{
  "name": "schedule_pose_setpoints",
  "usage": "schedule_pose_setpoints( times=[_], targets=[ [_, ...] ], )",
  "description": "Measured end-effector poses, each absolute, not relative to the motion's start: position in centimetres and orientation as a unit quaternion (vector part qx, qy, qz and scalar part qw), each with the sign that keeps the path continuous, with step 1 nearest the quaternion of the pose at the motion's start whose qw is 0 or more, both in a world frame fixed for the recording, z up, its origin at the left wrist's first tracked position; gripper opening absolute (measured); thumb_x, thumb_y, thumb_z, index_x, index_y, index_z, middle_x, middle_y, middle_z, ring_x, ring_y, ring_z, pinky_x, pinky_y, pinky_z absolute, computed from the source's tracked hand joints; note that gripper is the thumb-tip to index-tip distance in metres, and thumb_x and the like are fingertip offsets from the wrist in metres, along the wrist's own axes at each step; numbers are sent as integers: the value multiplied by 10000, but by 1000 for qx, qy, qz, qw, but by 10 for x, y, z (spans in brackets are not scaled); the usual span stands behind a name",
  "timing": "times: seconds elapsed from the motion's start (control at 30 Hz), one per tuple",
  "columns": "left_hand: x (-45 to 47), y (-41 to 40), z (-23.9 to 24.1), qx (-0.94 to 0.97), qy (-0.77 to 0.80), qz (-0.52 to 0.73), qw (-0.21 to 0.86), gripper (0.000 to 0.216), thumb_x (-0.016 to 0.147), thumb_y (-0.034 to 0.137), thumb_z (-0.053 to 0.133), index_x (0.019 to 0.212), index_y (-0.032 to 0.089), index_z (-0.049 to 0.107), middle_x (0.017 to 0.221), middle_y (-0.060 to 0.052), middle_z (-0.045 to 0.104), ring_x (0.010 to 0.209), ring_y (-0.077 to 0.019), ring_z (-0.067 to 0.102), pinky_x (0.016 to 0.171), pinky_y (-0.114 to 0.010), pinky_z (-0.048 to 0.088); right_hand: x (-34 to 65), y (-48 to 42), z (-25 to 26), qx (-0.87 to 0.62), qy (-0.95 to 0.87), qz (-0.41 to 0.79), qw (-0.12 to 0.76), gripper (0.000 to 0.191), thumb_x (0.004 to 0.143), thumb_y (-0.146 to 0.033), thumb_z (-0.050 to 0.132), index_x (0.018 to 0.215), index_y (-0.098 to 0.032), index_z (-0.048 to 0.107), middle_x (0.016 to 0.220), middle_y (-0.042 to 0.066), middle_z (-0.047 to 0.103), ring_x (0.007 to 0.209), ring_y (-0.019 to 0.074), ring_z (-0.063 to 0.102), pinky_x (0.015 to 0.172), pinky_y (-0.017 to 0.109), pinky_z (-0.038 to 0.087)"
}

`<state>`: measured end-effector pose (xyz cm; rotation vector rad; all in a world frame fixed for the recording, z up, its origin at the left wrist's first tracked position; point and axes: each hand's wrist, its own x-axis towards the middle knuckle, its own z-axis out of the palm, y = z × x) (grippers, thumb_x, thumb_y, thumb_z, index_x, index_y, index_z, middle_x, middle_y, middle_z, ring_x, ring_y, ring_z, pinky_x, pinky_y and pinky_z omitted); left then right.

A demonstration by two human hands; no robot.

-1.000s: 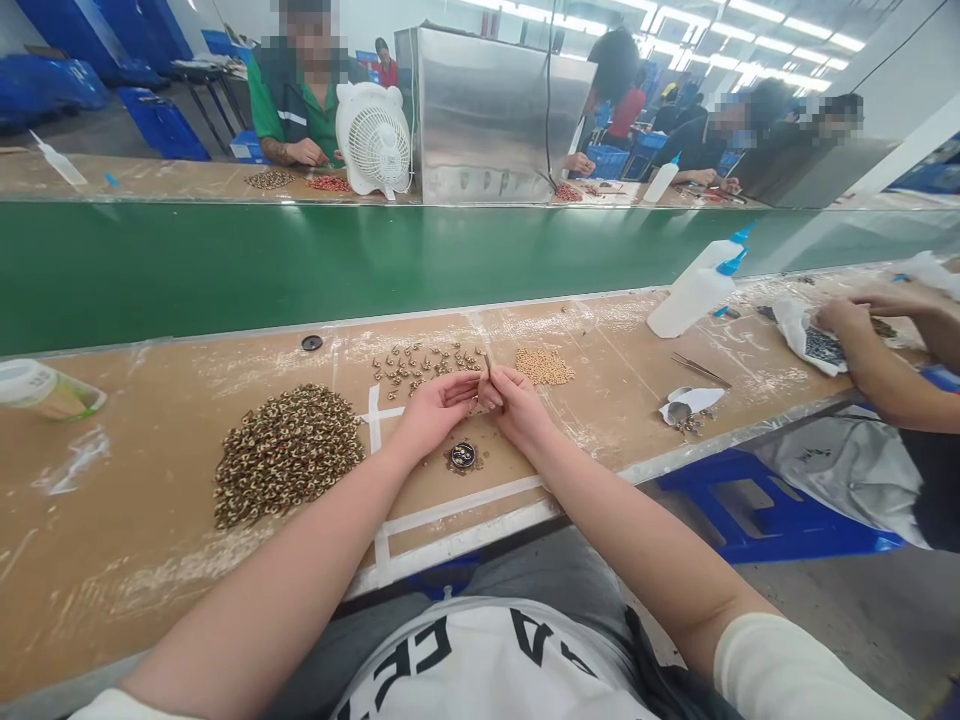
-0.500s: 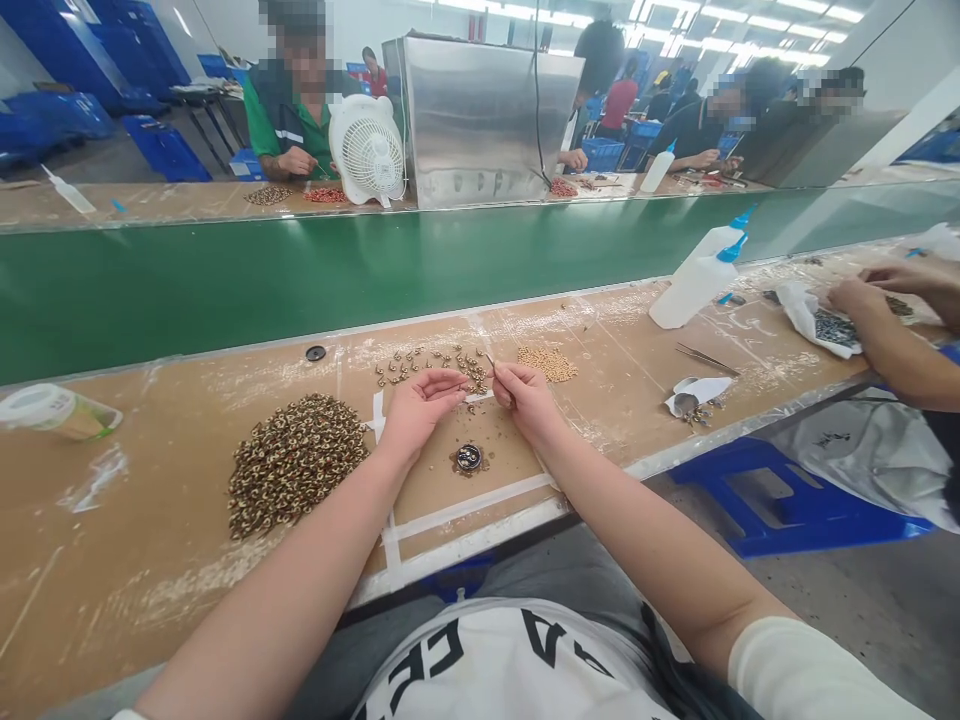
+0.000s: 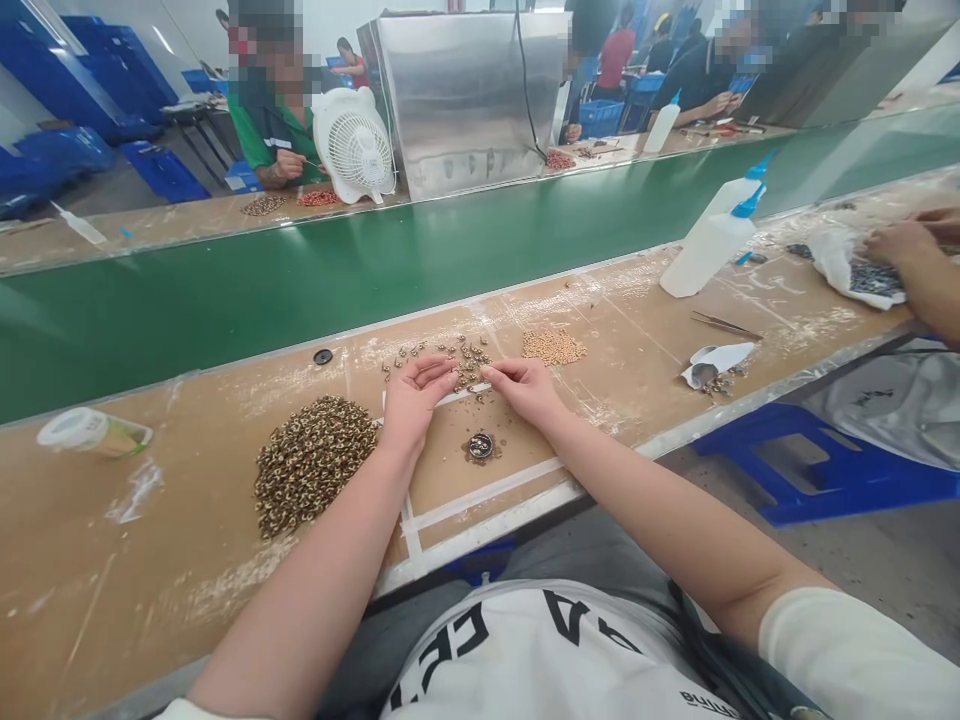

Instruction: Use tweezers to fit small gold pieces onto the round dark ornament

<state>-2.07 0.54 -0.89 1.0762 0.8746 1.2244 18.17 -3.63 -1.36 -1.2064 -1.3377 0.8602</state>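
Note:
My left hand (image 3: pixel 414 402) has its thumb and fingers pressed together at the left edge of a scatter of small brass-coloured metal pieces (image 3: pixel 474 356). Whatever lies in that pinch is too small to name. Across from it, my right hand (image 3: pixel 527 392) pinches with thumb and forefinger over the right side of the same scatter; its fingers hide what they hold. Between my wrists, on the brown tabletop, sits a small round black dish (image 3: pixel 480 446) with shiny bits in it and a dark stain around it. A pile of tan beads (image 3: pixel 553 346) lies just beyond my right hand.
Left of my left forearm is a large heap of small brass-and-dark parts (image 3: pixel 315 462). A clear cup (image 3: pixel 94 432) lies farther left. To the right are tweezers (image 3: pixel 726 325), white bottles (image 3: pixel 709 245) and a co-worker's hands (image 3: pixel 911 240). A green belt (image 3: pixel 465 240) runs behind.
The view has shifted, so the bench appears tilted. Both hands stay over the scattered pieces, still pinched. A thin piece that showed above my right fingertips is no longer visible.

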Motion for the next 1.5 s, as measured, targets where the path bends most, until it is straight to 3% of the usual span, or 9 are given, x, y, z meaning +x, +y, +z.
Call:
schedule_pose_setpoints(
  times=[0.2, 0.47, 0.77, 0.9, 1.3, 1.5],
  targets=[
    [-19, 6, -10, 473, 378, 518, 605, 522, 626, 320, 1028, 1060, 192, 766, 1115, -129, 845, 1199, -316, 765, 1105, -533, 591, 180, -34, -16, -520, -581, 347, 521, 376, 900, -530, 720, 838, -180, 842, 751, 36, 747, 738, 209, 644, 692, 316, 463],
    [-19, 4, -7, 500, 378, 519, 581, 453, 647, 299, 1005, 1016, 186, 767, 1120, -120, 838, 1199, -300, 758, 1125, -527, 578, 180, -33, -18, -523, -599, 337, 505, 425, 919, -556, 702, 742, -181, 796, 609, 1, 614, 629, 166, 516, 605, 299, 359],
    [-19, 2, -5, 532, 376, 513, 559, 367, 705, 288, 967, 1014, 194, 793, 1156, -111, 823, 1225, -291, 732, 1103, -502, 591, 181, -32, -21, -518, -605, 337, 502, 395, 928, -542, 714, 837, -182, 849, 720, 35, 730, 688, 196, 601, 658, 309, 430],
    [-19, 1, -1, 533, 377, 517, 554, 360, 692, 278, 970, 993, 187, 795, 1151, -111, 820, 1210, -289, 736, 1105, -502, 591, 181, -32, -22, -515, -610, 331, 503, 401, 939, -536, 711, 817, -177, 840, 694, 22, 711, 664, 182, 587, 642, 301, 405],
    [-20, 0, -1, 557, 378, 508, 536, 328, 727, 306, 945, 973, 203, 756, 1305, -121, 791, 1000, -260, 805, 997, -484, 649, 180, -36, -23, -547, -636, 267, 475, 334, 984, -489, 689, 918, -214, 866, 800, 46, 803, 717, 209, 667, 666, 313, 431],
    [-19, -1, 0, 553, 371, 509, 545, 358, 708, 319, 952, 906, 205, 677, 1324, -134, 784, 1173, -317, 774, 999, -485, 646, 179, -39, -20, -546, -637, 263, 476, 320, 987, -472, 687, 918, -215, 864, 809, 53, 806, 727, 217, 670, 680, 321, 440]
  ],
)
